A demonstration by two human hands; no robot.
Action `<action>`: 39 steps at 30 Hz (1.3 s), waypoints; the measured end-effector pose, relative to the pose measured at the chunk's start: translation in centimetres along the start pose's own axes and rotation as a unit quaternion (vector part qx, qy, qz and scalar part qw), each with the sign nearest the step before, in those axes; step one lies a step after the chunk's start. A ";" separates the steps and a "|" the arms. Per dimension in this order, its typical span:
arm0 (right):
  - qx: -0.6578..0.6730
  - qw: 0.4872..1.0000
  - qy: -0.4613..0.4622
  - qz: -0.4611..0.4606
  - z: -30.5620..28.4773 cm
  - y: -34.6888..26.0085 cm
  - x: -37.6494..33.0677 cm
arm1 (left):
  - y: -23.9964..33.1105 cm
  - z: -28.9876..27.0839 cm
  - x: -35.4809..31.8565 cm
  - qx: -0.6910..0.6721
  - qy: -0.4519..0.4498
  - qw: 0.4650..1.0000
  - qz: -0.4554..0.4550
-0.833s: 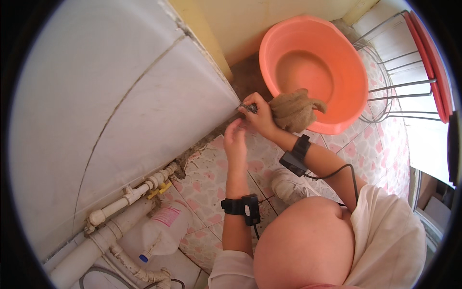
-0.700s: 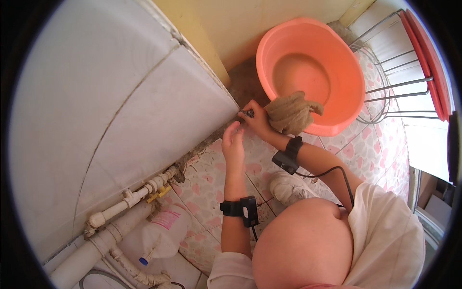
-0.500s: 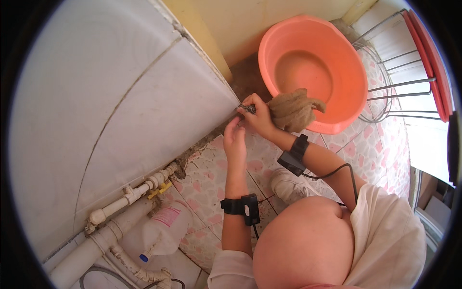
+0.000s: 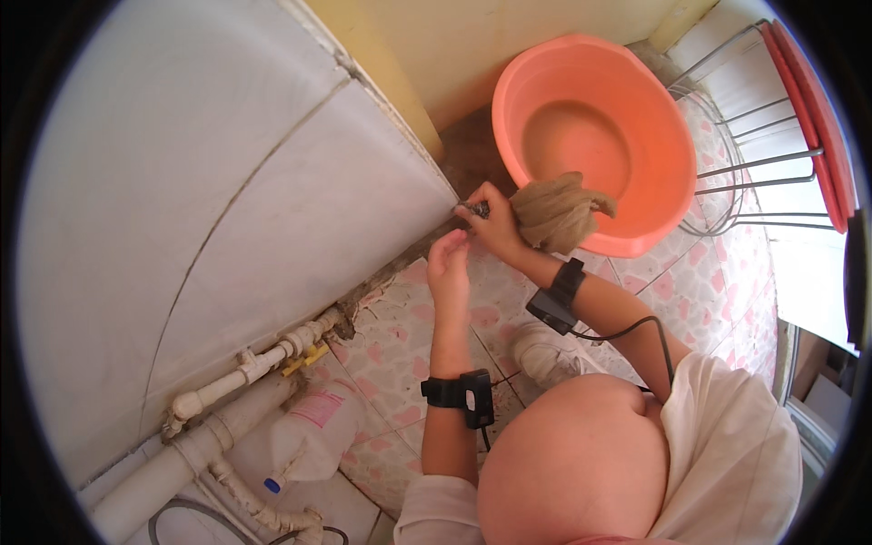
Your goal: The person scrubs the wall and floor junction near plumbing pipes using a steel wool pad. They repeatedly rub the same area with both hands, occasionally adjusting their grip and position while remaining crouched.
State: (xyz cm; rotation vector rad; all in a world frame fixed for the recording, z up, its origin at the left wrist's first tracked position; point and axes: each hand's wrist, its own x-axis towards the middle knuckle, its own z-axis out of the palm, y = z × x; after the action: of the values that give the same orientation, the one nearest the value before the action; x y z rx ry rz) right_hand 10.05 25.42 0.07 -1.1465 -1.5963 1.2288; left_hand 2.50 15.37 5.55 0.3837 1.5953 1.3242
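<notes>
- Right hand [image 4: 495, 225]: pinches a dark pad [image 4: 480, 210] between thumb and fingers, at the lower corner of the white panel [image 4: 272, 218].
- Left hand [image 4: 449, 263]: fingers loosely curled, partly spread, just beside the right hand, near the panel's bottom edge.
- Brown cloth [image 4: 559, 213]: over the near rim of the orange basin [image 4: 658, 163].
- Jug [image 4: 313, 436]: on its side, beside the pipes [image 4: 245, 413].

Dark speckled scrap [image 4: 480, 210] mostly covered by the right hand [image 4: 495, 227]; too small to identify. Contact between left hand [image 4: 449, 262] and anything near its fingertips: cannot tell. Brown cloth [image 4: 559, 213] hides a stretch of the orange basin's [image 4: 658, 154] near rim. Knee covers part of white shoe [image 4: 540, 352]. Thick white pipe [image 4: 150, 483] runs off lower edge. Print on jug label [image 4: 318, 409] unreadable.
</notes>
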 end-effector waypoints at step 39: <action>0.011 0.998 -0.004 -0.057 -0.3 1.4 0.6 | -0.1 1.6 2.4 -0.029 -0.041 0.998 0.027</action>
State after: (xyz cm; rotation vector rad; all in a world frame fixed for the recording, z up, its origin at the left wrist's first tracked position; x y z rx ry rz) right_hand 10.39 26.22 -1.20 -1.0252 -1.6268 1.1745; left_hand 2.74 18.06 4.40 0.4433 1.4844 1.3756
